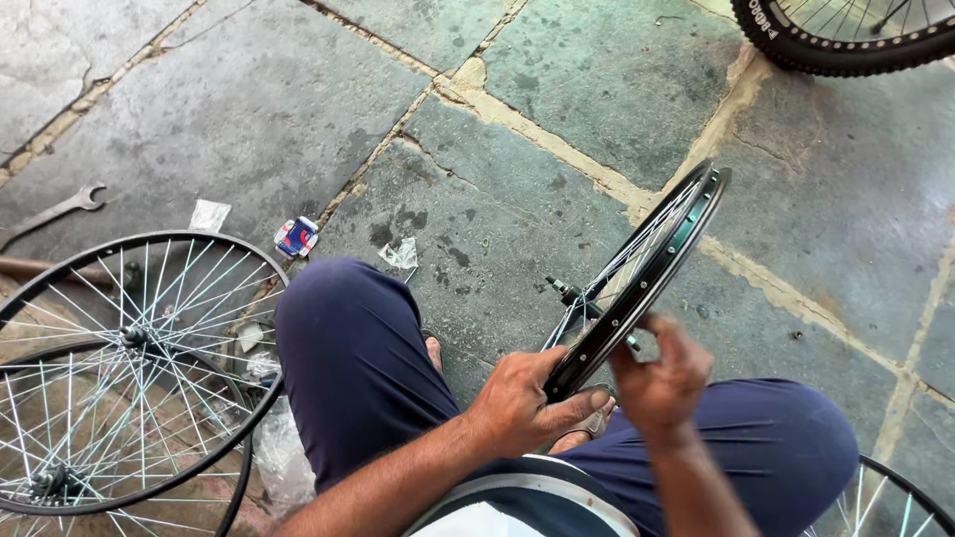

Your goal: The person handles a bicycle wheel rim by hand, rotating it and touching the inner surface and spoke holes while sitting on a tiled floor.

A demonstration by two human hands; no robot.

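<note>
I see my left hand (pixel 522 403) and right hand (pixel 662 383) both clamped on the wheel (pixel 637 273), held upright over my knees. I think it could slip and drop on the stone floor (pixel 557 80), bending spokes.

The person wears dark navy trousers (pixel 358 368), loose and plain over both knees. The forearms are bare, with no sleeves, watch or rings showing on the left hand (pixel 522 408) or the right hand (pixel 662 383). A sandal strap (pixel 587 426) crosses one foot.
</note>
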